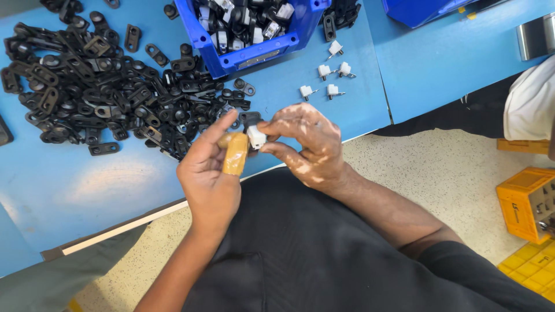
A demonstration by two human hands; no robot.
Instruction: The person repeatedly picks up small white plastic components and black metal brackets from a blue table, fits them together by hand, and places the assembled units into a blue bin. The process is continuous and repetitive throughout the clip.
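Observation:
My left hand (211,173) and my right hand (306,147) meet over the front edge of the blue table (69,185). Between their fingertips is a small white plastic part (256,137) joined to a black plastic bracket (250,119). The left thumb wears a tan bandage (235,153). Right of the hands' far side lie several loose white parts with metal pins (326,81). A big heap of black brackets (98,86) covers the table to the left.
A blue bin (248,55) holding assembled black-and-white pieces stands at the table's far middle. Another blue bin (416,11) sits at the far right. An orange crate (529,202) rests on the speckled floor, and a white cloth (529,104) hangs at right.

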